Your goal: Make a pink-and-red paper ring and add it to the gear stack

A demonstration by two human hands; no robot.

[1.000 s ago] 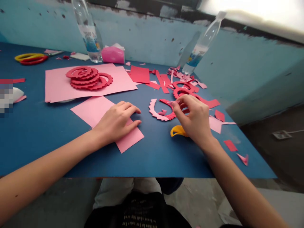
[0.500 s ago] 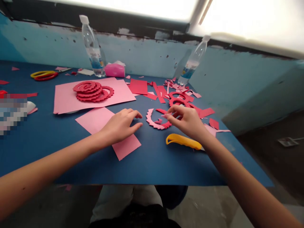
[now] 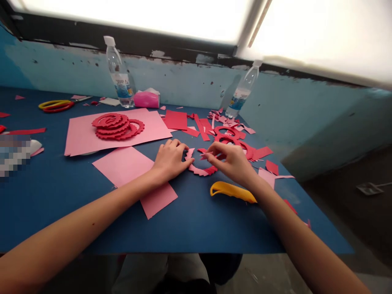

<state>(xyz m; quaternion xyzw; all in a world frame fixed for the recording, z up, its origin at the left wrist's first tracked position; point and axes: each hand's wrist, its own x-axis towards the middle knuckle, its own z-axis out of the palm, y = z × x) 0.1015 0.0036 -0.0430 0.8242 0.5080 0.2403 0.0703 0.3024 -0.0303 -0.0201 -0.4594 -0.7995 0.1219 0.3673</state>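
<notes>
Paper ring [image 3: 198,171]: jagged, unclosed, 2 colours, pink and red.

Looks like a paper-craft spot in a pretty worn room — can't tell if it's a home, a classroom or a small workshop. The big blue table [image 3: 196,232] gives it away: pink sheets [image 3: 154,126], red and pink scraps [image 3: 201,127], scissors [image 3: 59,107], a yellow-handled tool [image 3: 231,190], stacked toothed red rings [image 3: 112,132] and a folded paper ring [image 3: 199,172]. The light blue wall [image 3: 174,83] behind is chipped and spotted, with bright windows [image 3: 137,18] above. Floor [image 3: 260,277] is plain grey. Two bottles [image 3: 122,83] and a pink tissue pack [image 3: 146,99] stand by the wall — ordinary everyday stuff.
</notes>
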